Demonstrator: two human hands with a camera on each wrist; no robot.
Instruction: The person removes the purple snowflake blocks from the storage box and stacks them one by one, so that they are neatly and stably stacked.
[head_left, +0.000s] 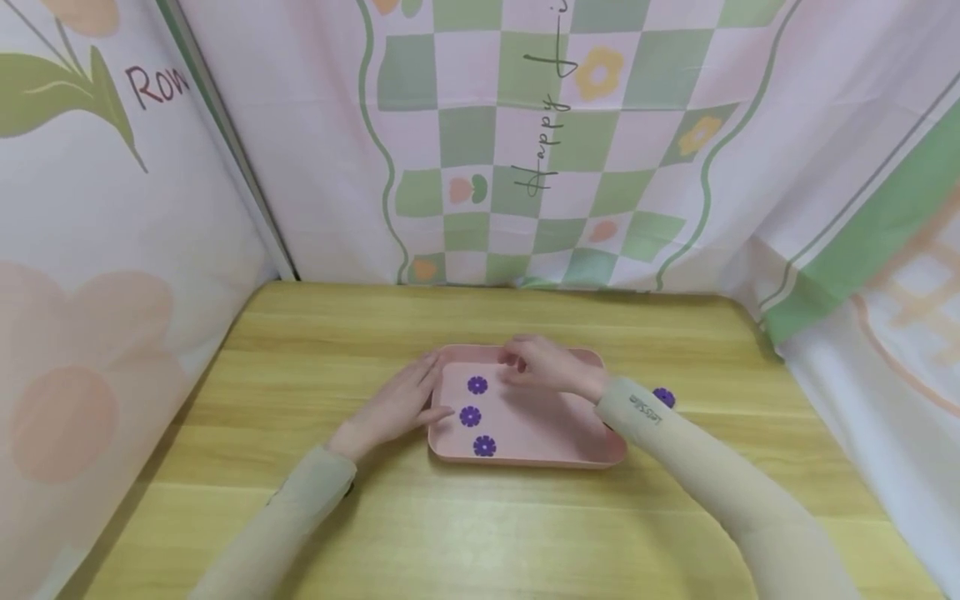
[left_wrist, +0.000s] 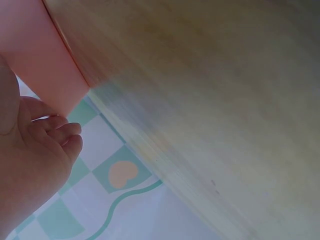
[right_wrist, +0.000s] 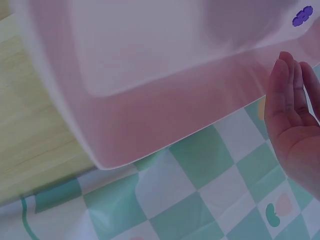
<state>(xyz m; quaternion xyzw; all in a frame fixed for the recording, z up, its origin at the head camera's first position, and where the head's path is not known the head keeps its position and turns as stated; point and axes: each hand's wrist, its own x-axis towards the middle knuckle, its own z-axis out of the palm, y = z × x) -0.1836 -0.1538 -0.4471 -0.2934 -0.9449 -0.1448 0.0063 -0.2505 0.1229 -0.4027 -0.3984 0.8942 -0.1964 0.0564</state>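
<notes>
A pink tray (head_left: pixel 555 429) lies on the table with three purple flower-shaped discs in a column at its left side: an upper disc (head_left: pixel 477 385), a middle disc (head_left: pixel 470 416) and a lower disc (head_left: pixel 484 446). My left hand (head_left: pixel 397 400) rests against the tray's left edge, its fingers along the outside and its thumb reaching over the rim near the middle disc. Over the tray's far half hovers my right hand (head_left: pixel 547 364), fingers loosely bent. In the right wrist view, nothing shows between the fingers and thumb of this hand (right_wrist: pixel 295 115).
Another purple disc (head_left: pixel 663 397) lies on the wooden table (head_left: pixel 465 533) right of the tray, beside my right sleeve (head_left: pixel 705 467). A checked cloth (head_left: pixel 540 167) hangs behind the table's far edge, with more printed cloth at both sides.
</notes>
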